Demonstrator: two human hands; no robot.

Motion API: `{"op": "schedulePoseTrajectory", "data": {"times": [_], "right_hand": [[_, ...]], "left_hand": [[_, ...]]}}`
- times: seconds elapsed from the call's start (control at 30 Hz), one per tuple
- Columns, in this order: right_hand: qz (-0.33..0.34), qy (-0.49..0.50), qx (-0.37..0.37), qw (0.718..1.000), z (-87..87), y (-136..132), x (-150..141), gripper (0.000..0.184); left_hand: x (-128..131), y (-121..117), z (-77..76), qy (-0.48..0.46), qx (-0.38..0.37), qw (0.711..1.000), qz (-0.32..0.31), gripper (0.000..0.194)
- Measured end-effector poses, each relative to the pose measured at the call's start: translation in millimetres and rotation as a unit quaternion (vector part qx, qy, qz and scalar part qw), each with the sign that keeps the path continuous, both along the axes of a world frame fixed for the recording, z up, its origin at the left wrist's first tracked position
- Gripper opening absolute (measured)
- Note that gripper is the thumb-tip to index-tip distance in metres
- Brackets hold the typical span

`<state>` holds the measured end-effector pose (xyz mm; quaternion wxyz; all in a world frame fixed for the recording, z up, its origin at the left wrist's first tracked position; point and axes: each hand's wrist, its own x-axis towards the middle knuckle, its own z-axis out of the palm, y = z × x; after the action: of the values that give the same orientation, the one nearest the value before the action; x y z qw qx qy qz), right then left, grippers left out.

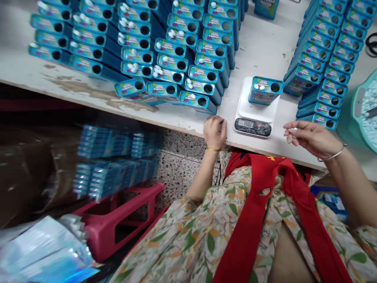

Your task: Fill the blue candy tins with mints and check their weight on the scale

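Observation:
A blue candy tin (265, 91) stands upright on a white digital kitchen scale (253, 127), with two white candies lying on its top beside a dark round hole. The scale's display shows digits. Right of the scale, my right hand (316, 139) hovers near the table edge, thumb and fingers pinched around small white candies (293, 129). My left hand (214, 133) rests at the table edge, left of the scale, its fingers curled in a loose fist with nothing visible in them.
Rows of blue tins (141, 55) fill the table's left, many topped with white candies. More tins (319, 59) stand at the right, next to a turquoise tub (357, 106) of pale candies with a dark scoop. Below left are a pink stool (101, 232) and stacked blue packs (108, 173).

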<state>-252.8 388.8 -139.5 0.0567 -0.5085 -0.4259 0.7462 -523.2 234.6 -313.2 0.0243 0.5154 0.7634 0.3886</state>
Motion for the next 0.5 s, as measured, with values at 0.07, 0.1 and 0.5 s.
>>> {"op": "schedulePoseTrajectory", "data": {"times": [0.07,0.1,0.5], "right_hand": [[-0.015,0.004,-0.016,1.000,-15.4,-12,5,0.039],[-0.025,0.004,-0.023,0.999,-23.0,-16,6,0.041],[-0.085,0.049,-0.059,0.993,-63.6,-42,8,0.041]], "left_hand": [[-1,0,-0.4,0.002,0.002,1.000,-0.002,0.018],[-1,0,-0.6,0.003,0.002,1.000,-0.002,0.018],[1,20,32.1,-0.051,0.015,0.997,-0.048,0.026]]}}
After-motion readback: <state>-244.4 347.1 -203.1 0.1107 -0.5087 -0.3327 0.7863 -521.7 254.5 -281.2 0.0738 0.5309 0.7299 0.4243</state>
